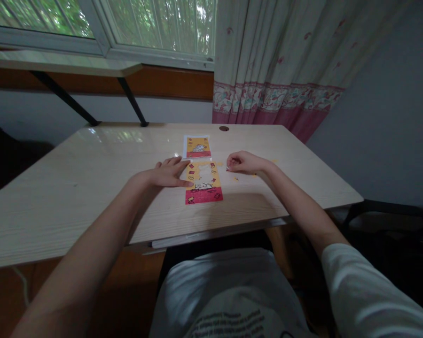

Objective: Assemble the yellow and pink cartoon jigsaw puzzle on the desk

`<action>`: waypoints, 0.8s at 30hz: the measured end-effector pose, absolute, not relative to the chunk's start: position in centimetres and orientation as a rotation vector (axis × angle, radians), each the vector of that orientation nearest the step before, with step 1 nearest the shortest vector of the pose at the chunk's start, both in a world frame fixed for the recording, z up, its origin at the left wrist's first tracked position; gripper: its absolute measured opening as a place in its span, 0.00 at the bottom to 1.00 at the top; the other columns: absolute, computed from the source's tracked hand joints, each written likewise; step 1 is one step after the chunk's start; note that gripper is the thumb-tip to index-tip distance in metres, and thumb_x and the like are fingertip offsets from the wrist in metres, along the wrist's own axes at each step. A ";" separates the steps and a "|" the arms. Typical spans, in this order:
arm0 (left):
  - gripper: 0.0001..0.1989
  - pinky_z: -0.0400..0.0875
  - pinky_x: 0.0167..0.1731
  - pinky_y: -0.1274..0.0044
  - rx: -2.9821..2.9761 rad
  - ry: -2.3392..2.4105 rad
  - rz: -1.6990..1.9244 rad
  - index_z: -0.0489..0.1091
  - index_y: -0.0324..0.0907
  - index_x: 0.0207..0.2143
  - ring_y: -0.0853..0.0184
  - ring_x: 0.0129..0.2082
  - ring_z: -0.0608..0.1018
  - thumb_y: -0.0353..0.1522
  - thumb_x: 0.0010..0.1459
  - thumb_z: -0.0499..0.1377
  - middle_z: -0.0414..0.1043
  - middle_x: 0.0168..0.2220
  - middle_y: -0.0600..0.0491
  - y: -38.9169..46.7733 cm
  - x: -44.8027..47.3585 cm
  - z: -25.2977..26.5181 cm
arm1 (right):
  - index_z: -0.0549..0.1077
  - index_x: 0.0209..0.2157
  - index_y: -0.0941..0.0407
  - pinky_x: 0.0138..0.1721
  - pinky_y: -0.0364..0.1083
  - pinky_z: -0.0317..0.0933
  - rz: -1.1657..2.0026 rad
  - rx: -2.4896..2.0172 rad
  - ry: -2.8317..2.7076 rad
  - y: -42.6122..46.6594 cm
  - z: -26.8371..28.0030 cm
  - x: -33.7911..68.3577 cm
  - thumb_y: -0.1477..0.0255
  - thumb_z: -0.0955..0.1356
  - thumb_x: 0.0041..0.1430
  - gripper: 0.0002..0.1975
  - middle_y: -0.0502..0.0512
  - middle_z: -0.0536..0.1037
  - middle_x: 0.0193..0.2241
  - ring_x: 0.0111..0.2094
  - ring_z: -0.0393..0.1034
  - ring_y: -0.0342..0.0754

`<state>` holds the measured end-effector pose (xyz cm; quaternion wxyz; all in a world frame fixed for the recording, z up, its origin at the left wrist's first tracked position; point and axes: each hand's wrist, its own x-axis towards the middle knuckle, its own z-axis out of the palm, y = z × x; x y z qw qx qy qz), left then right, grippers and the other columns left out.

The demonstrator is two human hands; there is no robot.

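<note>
A jigsaw puzzle [203, 195] in yellow and red, with a white cartoon animal, lies on the desk before me. Its upper middle shows a pale gap. My left hand [167, 172] rests palm down at its left side, fingers spread, thumb and fingertips touching the left edge. To the right of the puzzle, just above the desk, my right hand [245, 162] pinches a small puzzle piece [227, 169] between thumb and fingers; its print is too small to make out. A few loose pieces [236, 178] lie below and beside that hand, some partly hidden by the wrist.
Behind the puzzle lies a picture card [199, 145] with a similar yellow and red print. The wooden desk [91, 202] has a round cable hole [224, 128] near its back edge. A raised shelf [74, 63] on black supports stands at the back left. A curtain [268, 61] hangs behind.
</note>
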<state>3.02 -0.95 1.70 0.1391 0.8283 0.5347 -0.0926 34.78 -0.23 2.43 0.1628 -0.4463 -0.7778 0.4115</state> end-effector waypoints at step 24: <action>0.58 0.48 0.63 0.51 2.493 1.484 -0.123 0.50 0.42 0.71 0.40 0.70 0.50 0.64 0.45 0.56 0.44 0.72 0.36 -1.2 3.3 1.9 | 0.76 0.31 0.59 0.40 0.46 0.69 1.422 -1.053 -1.686 -1.7 0.5 28.1 0.75 0.77 0.46 0.10 0.51 0.77 0.28 0.32 0.73 0.43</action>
